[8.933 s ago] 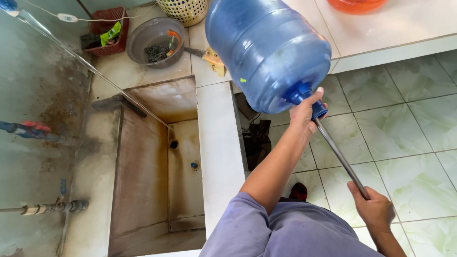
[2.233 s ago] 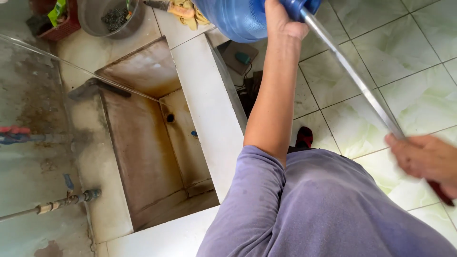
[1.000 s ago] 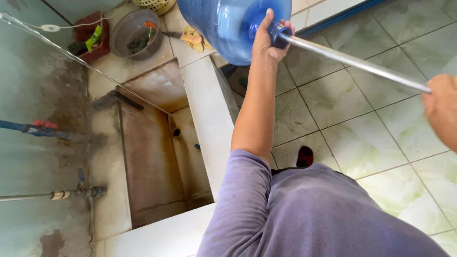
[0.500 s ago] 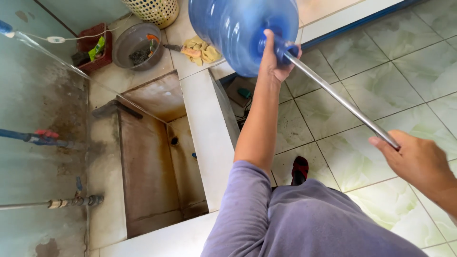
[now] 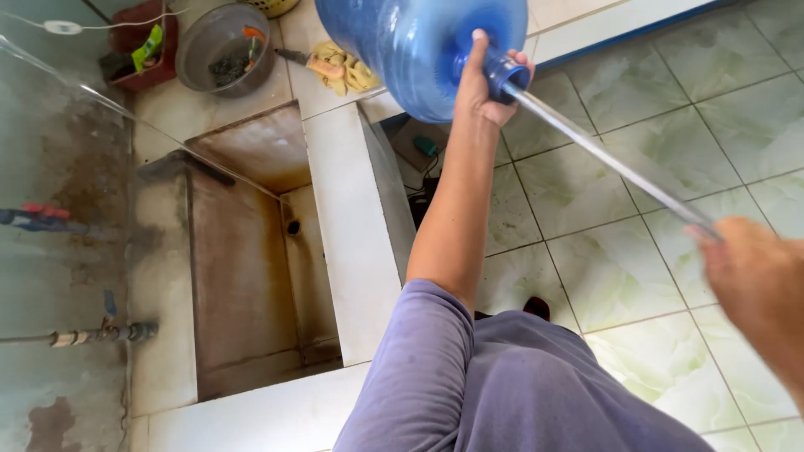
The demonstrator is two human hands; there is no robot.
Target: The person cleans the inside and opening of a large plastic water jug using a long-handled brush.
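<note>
A big translucent blue water jug lies tipped at the top of the head view, neck pointing toward me. My left hand is wrapped around that neck, arm stretched out from a purple sleeve. A thin metal rod enters the mouth of the jug and slants down to the right. My right hand, blurred at the right edge, grips the rod's lower end.
A stained concrete wash basin with a white tiled ledge lies to the left. Behind it sit a metal bowl, a red basket and a yellow cloth. A pipe juts from the left wall. Green floor tiles spread right.
Over the last second my right hand swung the rod's outer end downward, from near level to a steep slant. My left hand kept its hold on the jug neck.
</note>
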